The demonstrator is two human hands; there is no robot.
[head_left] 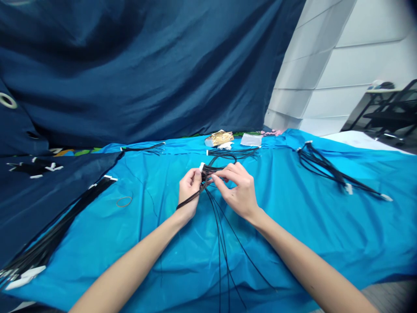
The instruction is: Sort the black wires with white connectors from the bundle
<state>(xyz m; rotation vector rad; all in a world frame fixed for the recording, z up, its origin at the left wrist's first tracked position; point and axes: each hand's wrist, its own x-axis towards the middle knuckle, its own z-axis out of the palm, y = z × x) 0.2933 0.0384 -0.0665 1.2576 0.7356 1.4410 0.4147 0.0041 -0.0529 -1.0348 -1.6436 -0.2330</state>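
Note:
Near the middle of the view, my left hand (189,191) is closed around a bundle of thin black wires (205,184), its thumb close to a small white connector (201,167) at the top. Some of the wires loop over the left wrist; several loose ones hang down across the blue cloth (280,243). My right hand (239,189) meets the same bundle from the right, thumb and forefinger pinched by the wires beside the connector. Exactly which strand lies between those fingertips is too small to make out.
More black wire bundles with white connectors lie at the far right (325,169), along the left edge (65,217) and at the back (233,153). Behind them sit a gold packet (220,138) and a white packet (251,140). A thin ring (124,201) rests left of my hands.

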